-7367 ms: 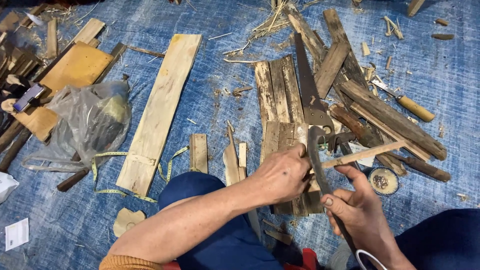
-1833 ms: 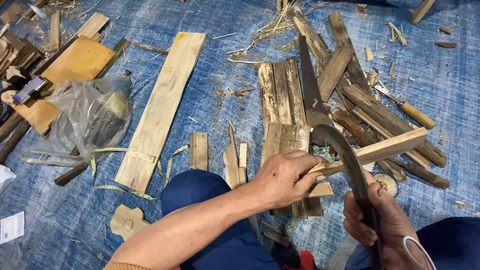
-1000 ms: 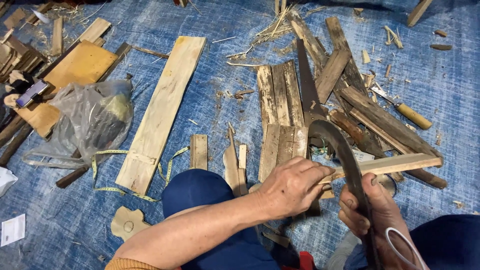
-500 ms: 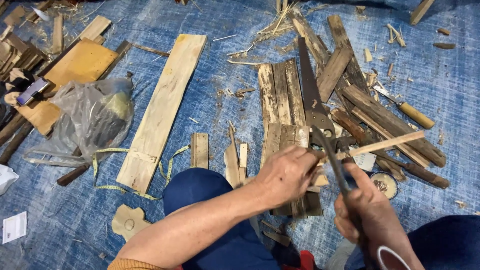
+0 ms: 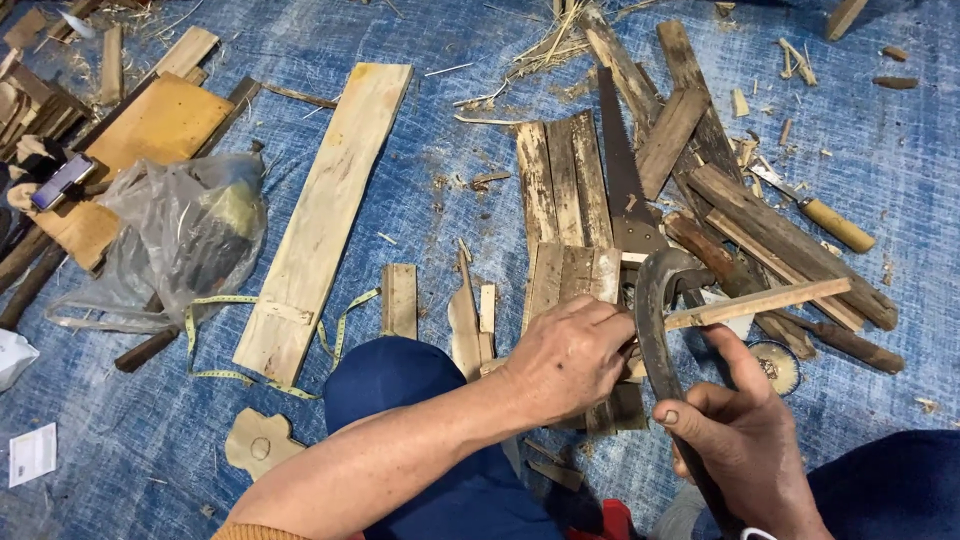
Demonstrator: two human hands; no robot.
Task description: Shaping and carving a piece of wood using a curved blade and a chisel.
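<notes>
My left hand (image 5: 565,358) grips the near end of a thin pale wooden stick (image 5: 770,300), which runs out to the right over a pile of old planks. My right hand (image 5: 742,440) holds the handle of a dark curved blade (image 5: 655,310), a hooked billhook. Its hooked tip arches over the stick just beside my left fingers, and the blade's edge rests against the stick. Under both hands lie short weathered boards (image 5: 572,275).
A hand saw (image 5: 622,170) lies on the boards beyond. A wooden-handled knife (image 5: 825,218) sits at the right. A long pale plank (image 5: 325,215), a yellow tape measure (image 5: 265,335), a plastic bag (image 5: 185,235) and plywood pieces (image 5: 150,125) lie left on the blue tarpaulin (image 5: 430,130).
The curved blade has gone up and down along the stick. The stick's far end has swung between higher and lower. My left hand has stayed on its near end.
</notes>
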